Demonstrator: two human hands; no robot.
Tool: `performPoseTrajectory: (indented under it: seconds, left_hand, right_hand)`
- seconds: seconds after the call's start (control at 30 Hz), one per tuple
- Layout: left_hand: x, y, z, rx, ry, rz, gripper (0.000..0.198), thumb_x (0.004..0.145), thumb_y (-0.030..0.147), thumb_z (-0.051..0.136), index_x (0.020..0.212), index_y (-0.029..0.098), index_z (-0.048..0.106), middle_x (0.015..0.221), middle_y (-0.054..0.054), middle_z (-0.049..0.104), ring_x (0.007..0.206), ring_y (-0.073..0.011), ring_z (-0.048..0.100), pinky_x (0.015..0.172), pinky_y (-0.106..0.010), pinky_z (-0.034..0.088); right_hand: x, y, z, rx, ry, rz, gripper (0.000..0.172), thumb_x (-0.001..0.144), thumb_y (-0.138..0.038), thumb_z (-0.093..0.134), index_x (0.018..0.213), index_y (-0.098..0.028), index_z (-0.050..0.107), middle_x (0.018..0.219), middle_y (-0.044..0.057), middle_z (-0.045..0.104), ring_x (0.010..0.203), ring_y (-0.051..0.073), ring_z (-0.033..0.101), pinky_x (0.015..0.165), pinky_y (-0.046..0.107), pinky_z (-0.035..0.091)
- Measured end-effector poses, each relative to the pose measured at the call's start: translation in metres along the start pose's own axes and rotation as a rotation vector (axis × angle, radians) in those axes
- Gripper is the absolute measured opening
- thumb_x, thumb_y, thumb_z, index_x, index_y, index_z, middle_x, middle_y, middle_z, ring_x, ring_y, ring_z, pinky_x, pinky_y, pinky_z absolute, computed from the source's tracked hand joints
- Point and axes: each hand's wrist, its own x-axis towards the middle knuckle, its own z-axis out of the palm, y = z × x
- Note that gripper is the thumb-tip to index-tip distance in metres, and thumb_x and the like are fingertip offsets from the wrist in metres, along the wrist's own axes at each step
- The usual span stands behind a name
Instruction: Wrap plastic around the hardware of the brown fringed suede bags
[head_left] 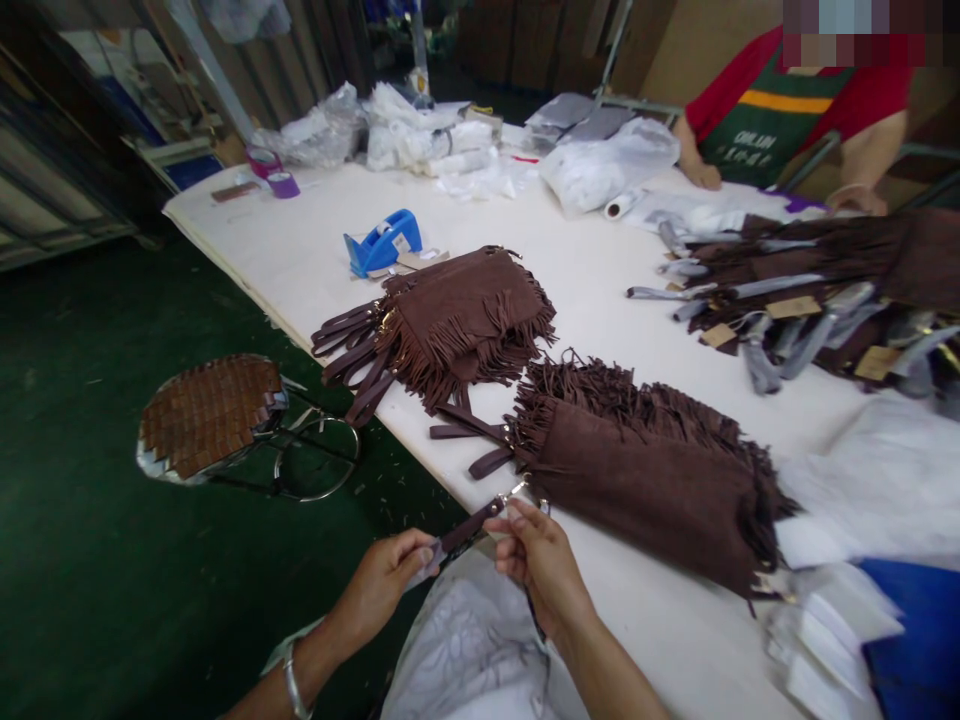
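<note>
My left hand (397, 575) is closed on the loop end of a dark brown wrist strap (471, 527), with a bit of clear plastic at its fingertips. My right hand (536, 550) pinches the other end of the strap, close to its metal clasp (517, 489). The clasp lies at the near left corner of a brown fringed suede bag (645, 480) on the table's edge; whether it is hooked on is too small to tell. Two more strap loops (472, 440) stick out from that bag's left side.
A stack of fringed bags (465, 300) and a blue tape dispenser (385, 243) sit on the white table (300, 240). More bags with wrapped straps (817, 270) lie right, before a person in a green apron (780, 120). Plastic bags (607, 160) line the back. A stool (210, 415) stands left.
</note>
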Motion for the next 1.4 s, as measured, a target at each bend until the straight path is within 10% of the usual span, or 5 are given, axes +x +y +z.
performPoseTrajectory:
  seconds: [0.2, 0.6, 1.4]
  left_hand:
    - [-0.009, 0.032, -0.011, 0.305, -0.003, 0.199, 0.026, 0.091, 0.038, 0.048, 0.097, 0.026, 0.070, 0.090, -0.003, 0.069, 0.087, -0.0209, 0.061, 0.078, -0.027, 0.041]
    - [0.027, 0.011, 0.041, -0.214, 0.063, -0.032, 0.036, 0.085, 0.046, 0.054, 0.093, 0.016, 0.071, 0.087, -0.006, 0.072, 0.079, -0.0217, 0.062, 0.072, -0.028, 0.044]
    - [0.067, 0.054, 0.079, -0.333, 0.078, -0.028, 0.035, 0.085, 0.045, 0.054, 0.076, 0.013, 0.066, 0.064, -0.003, 0.062, 0.061, -0.0151, 0.053, 0.057, -0.023, 0.038]
  right_hand:
    - [0.017, -0.009, 0.011, 0.072, 0.002, -0.004, 0.040, 0.066, -0.049, 0.075, 0.079, -0.019, 0.052, 0.060, -0.004, 0.060, 0.039, 0.004, 0.042, 0.036, 0.017, 0.040]
    - [0.019, -0.008, 0.000, 0.045, -0.019, 0.030, 0.038, 0.064, -0.046, 0.076, 0.069, -0.019, 0.049, 0.051, -0.010, 0.048, 0.035, 0.002, 0.028, 0.034, 0.015, 0.028]
    - [0.021, -0.002, -0.016, -0.216, -0.049, -0.133, 0.043, 0.078, -0.056, 0.051, 0.093, -0.015, 0.054, 0.048, -0.004, 0.060, 0.026, 0.006, 0.038, 0.029, 0.016, 0.030]
